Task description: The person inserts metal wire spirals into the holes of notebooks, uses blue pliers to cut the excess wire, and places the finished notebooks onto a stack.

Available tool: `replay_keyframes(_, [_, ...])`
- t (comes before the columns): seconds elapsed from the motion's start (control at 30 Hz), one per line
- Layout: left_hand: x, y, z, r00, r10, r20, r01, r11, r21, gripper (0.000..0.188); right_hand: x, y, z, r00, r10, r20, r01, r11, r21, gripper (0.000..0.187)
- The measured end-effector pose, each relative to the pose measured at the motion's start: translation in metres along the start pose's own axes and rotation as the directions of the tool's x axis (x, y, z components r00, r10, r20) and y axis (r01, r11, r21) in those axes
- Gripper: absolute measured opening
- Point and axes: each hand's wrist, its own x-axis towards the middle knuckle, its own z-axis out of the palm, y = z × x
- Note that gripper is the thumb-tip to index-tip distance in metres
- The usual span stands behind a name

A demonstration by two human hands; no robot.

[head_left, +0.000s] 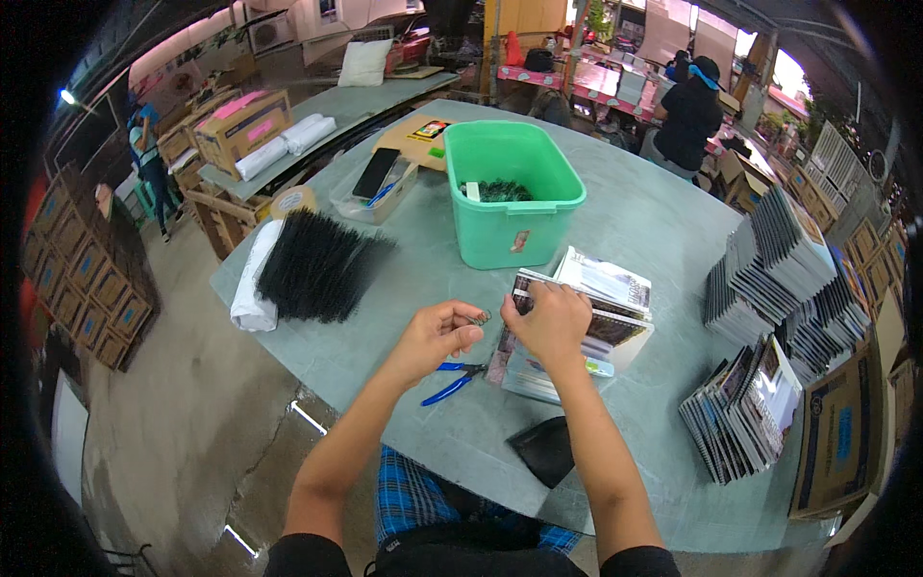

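Observation:
My left hand (440,337) is closed, with a small dark wire coil (485,316) at its fingertips. Just to the right, my right hand (555,322) grips the left edge of a printed booklet (615,330), its thumb and fingers bent over the cover. This booklet is part of a small pile, with a white-covered booklet (606,281) behind it and a clear plastic-looking packet (529,377) in front. Blue-handled cutting pliers (449,388) lie below my left hand. A black pouch-like piece (544,450) rests near the table's front edge.
A green bin (510,236) with dark coils stands behind my hands. Black spiral coils (322,264) lie by a white roll (255,293) at left. A phone (376,173) sits on a clear box. Stacked spiral notebooks (745,409) and a carton (841,433) occupy the right side.

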Motion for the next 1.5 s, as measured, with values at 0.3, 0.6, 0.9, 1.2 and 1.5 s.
replay_keyframes(0.3, [0.004, -0.005, 0.035, 0.965, 0.24, -0.103, -0.196, 0.925, 0.325, 0.025, -0.01, 0.007, -0.033, 0.956, -0.019, 0.294, -0.034, 0.984, 0.173, 0.021])
replay_keyframes(0.6, [0.003, -0.004, 0.036, 0.89, 0.436, -0.135, -0.279, 0.754, 0.595, 0.018, -0.007, -0.003, -0.031, 0.959, -0.014, 0.283, -0.059, 0.967, 0.248, 0.018])
replay_keyframes(0.9, [0.002, 0.001, 0.028, 0.891, 0.422, -0.168, -0.181, 0.668, 0.722, 0.021, 0.002, -0.013, -0.016, 0.926, -0.127, 0.356, 0.033, 0.966, 0.258, 0.024])
replay_keyframes(1.2, [-0.006, 0.005, 0.023, 0.903, 0.43, 0.007, -0.287, 0.589, 0.756, 0.019, -0.005, -0.007, -0.03, 0.912, -0.148, 0.383, 0.015, 0.944, 0.33, 0.02])
replay_keyframes(1.5, [-0.005, 0.006, 0.028, 0.93, 0.352, -0.104, -0.21, 0.742, 0.637, 0.029, -0.008, -0.007, -0.033, 0.934, -0.17, 0.314, 0.043, 0.927, 0.373, 0.014])
